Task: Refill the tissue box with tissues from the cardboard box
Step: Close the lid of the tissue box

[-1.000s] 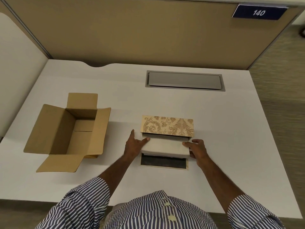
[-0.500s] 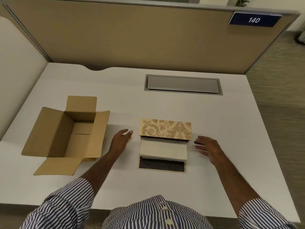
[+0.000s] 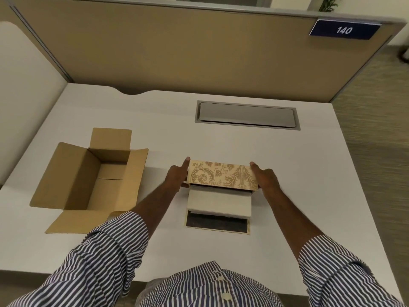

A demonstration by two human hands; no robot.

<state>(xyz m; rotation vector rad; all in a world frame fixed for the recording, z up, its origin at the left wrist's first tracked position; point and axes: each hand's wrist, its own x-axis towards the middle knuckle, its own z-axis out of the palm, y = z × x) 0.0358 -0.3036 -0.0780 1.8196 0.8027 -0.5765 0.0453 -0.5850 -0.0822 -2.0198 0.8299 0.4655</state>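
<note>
The gold-patterned tissue box cover (image 3: 222,175) stands on its long side at the desk's middle, its open side facing me. My left hand (image 3: 177,175) presses its left end and my right hand (image 3: 265,177) its right end, gripping it between them. In front of it lies a white stack of tissues (image 3: 219,202) on the dark-lined base (image 3: 217,224) of the box. The open brown cardboard box (image 3: 88,180) sits to the left, and its inside looks empty.
A grey cable-hatch cover (image 3: 247,115) is set into the white desk (image 3: 309,173) behind the tissue box. Tan partition walls (image 3: 177,52) close the back and left. The desk's right edge drops to carpet.
Both hands let go of the tissue stack, spread outward, then moved forward onto the ends of the patterned cover. The stack now rests on the base.
</note>
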